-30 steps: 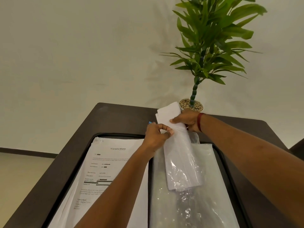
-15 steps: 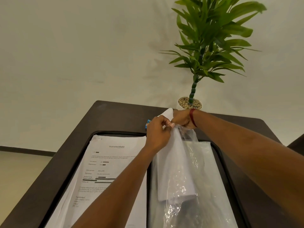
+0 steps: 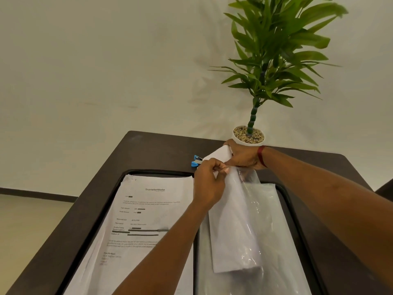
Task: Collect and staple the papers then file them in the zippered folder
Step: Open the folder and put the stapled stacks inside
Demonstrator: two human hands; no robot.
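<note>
Dark surface [image 3: 161,150] carrying an open black zippered folder [image 3: 297,211]; on its left half, a stack of printed papers [image 3: 144,211] lying flat, topmost sheet headed with a logo and lines of text; on its right half, a clear plastic sleeve [image 3: 274,220], crinkled and glossy, with a folded white bundle of papers [image 3: 231,235] mostly inside it, top end sticking out past the sleeve's mouth; left hand [image 3: 209,184] pinching the sleeve's upper edge between thumb and fingertips, closed on the plastic; right hand [image 3: 242,155] gripping the bundle's protruding top end, fingers curled over it, a red band [image 3: 262,155] around the wrist; just beyond the hands, a small blue stapler [image 3: 196,160] resting on the surface, partly hidden by the bundle; behind the right hand, a potted plant [image 3: 248,135] in a white pot filled with pebbles, against a pale wall [image 3: 95,60]
</note>
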